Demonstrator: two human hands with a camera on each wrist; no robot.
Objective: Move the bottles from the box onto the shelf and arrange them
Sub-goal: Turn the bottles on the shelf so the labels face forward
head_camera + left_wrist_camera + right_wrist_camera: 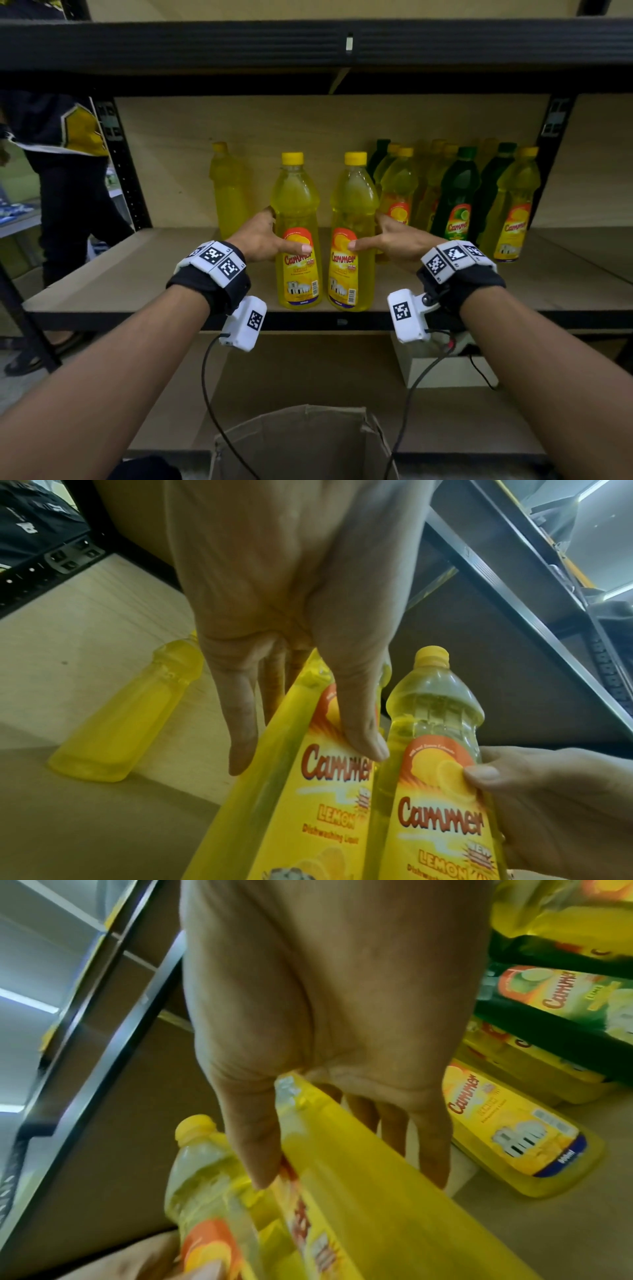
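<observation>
Left hand (263, 236): it wraps around the left yellow bottle (297, 219), thumb on the front label and fingers behind, so the bottle stays up.
Right hand (394, 236): it wraps around the right yellow bottle (352, 222) the same way, thumb on the label.
The two bottles: they stand side by side between the hands, close but not touching, near the front edge of the shelf (102, 274). Labels face out, likely so people can read them.
Step, I think: both bottles are being set down or nudged into a neat pair.
Bottles past the right hand: a tidy bunch of yellow and green bottles (459, 195) stands there. The new pair may need to line up with them.
Bottle past the left hand: one plain yellow bottle (227, 192) stands alone, further back.
Box (301, 442): it sits below the hands, under the shelf, top open. I cannot tell if more bottles are inside.
Watch out: the bottles are tall and thin, so a hard push could tip them.
</observation>
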